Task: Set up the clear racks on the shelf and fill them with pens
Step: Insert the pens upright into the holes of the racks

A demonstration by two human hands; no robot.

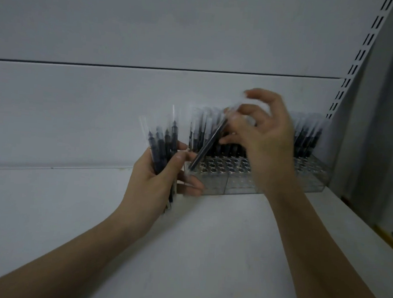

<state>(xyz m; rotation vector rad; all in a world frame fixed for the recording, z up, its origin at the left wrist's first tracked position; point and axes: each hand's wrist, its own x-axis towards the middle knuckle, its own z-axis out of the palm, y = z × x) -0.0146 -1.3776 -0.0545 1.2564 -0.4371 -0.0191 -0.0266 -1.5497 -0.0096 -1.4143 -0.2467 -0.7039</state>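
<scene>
The left hand [159, 176] grips a pen bundle [162, 144] left of the rack [258, 173] on the shelf [208, 241]. The right hand [263, 139] pinches one tilted pen [211, 141] over the rack's near-left holes.

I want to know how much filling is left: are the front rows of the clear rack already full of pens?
No, the front holes of the clear rack stand empty, and pens fill only its back rows.

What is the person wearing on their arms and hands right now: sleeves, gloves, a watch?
Nothing shows on either. The left hand and right hand are bare, without gloves or visible rings. Both forearms are uncovered up to the picture's edge: no sleeve, watch or wristband. The dim, blurred picture could hide small details.
</scene>
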